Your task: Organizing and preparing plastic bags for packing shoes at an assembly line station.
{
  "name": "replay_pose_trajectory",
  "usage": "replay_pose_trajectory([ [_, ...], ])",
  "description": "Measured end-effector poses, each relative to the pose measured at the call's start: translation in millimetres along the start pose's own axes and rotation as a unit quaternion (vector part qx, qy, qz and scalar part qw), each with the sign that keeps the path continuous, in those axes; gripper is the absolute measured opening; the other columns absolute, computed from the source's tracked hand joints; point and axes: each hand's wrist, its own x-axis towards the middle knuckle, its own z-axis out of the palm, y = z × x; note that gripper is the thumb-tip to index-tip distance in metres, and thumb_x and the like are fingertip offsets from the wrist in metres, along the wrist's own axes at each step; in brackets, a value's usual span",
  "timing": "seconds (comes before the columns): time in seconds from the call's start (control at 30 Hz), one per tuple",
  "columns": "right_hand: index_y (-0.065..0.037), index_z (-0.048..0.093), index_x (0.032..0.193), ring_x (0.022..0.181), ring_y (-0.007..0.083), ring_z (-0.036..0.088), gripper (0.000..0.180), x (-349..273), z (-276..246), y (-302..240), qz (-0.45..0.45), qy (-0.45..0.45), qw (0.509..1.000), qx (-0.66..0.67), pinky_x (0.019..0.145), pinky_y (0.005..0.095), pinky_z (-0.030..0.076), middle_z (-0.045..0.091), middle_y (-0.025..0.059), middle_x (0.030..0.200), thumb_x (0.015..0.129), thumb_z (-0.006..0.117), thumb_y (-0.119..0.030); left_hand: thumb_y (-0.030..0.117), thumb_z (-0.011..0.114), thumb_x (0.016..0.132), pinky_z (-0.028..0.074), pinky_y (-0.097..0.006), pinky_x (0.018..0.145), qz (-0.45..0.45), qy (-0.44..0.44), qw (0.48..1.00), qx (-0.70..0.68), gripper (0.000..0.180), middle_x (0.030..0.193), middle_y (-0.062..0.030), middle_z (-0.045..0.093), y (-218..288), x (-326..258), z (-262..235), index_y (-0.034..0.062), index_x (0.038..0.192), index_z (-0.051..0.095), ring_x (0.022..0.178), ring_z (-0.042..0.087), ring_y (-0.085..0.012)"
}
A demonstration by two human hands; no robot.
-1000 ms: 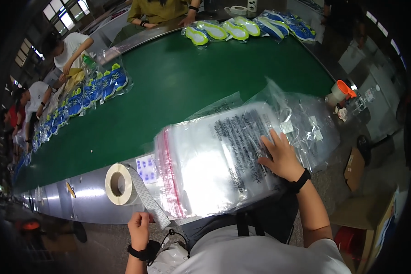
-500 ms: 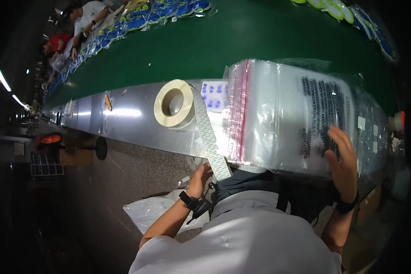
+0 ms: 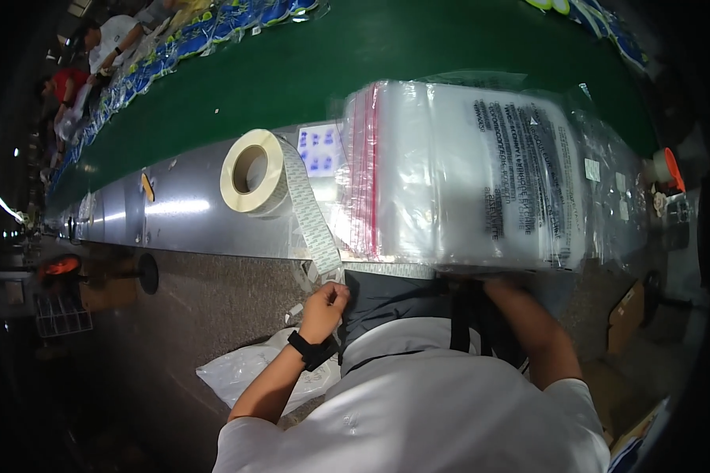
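My left hand (image 3: 325, 302) pinches the loose end of a label strip (image 3: 314, 225) at the near edge of the metal ledge (image 3: 173, 213). The strip runs up to a cream roll of labels (image 3: 251, 172) lying on that ledge. To the right lies a thick stack of clear zip bags (image 3: 465, 173) with red seal lines and black print, overhanging the ledge toward me. My right forearm (image 3: 528, 319) reaches up under the stack's near edge, and the hand itself is hidden there. A small sheet of blue stickers (image 3: 319, 150) lies between the roll and the bags.
A green conveyor belt (image 3: 292, 71) runs behind the ledge, with blue items (image 3: 197, 35) along its far side. Other people (image 3: 110, 39) work at the far left. A white plastic bag (image 3: 244, 370) lies on the floor, and a cardboard box (image 3: 627, 315) stands at the right.
My right hand has left the top of the bag stack and gone under its near edge. My left hand keeps hold of the strip. The view has tipped further down.
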Motion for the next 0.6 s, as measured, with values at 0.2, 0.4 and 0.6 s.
replay_pose_trajectory([
  [0.2, -0.003, 0.057, 0.094, 0.084, 0.0255, 0.059, 0.025, -1.8, -6.7, -5.9, -0.022, -0.052, 0.98, 0.191, 0.074, 0.0359, 0.045, 0.061, 0.0147, 0.091, 0.086, 0.052, -0.027, 0.011, 0.062, 0.081, 0.044, -0.024, 0.055, 0.084, -0.051, 0.995, 0.033, 0.009, 0.07, -0.0059, 0.059, 78.0, -33.2, 16.0, 0.0019, 0.082, 0.06, 0.062, 0.056, -0.0118],
  [0.4, -0.004, 0.058, 0.08, 0.064, 0.0085, 0.05, 0.017, -46.1, -25.3, -91.7, -0.099, 0.048, 0.974, 0.201, 0.062, 0.0249, 0.042, 0.056, -0.0004, 0.069, 0.085, 0.059, -0.02, 0.013, 0.075, 0.071, 0.042, -0.023, 0.054, 0.227, -0.18, 0.954, 0.073, 0.028, 0.079, -0.0027, 0.051, 122.1, -42.9, 28.7, 0.007, 0.093, 0.058, 0.06, 0.051, -0.0105],
  [0.6, 0.003, 0.059, 0.088, 0.071, 0.0053, 0.05, 0.019, -38.4, -51.9, -108.9, -0.093, 0.005, 0.916, 0.39, 0.064, 0.0232, 0.043, 0.058, -0.0004, 0.076, 0.089, 0.053, -0.015, 0.013, 0.075, 0.071, 0.038, -0.018, 0.053, 0.179, -0.038, 0.983, 0.004, 0.053, 0.081, 0.001, 0.045, 133.4, -44.2, 24.7, 0.0082, 0.117, 0.048, 0.061, 0.044, -0.0038],
])
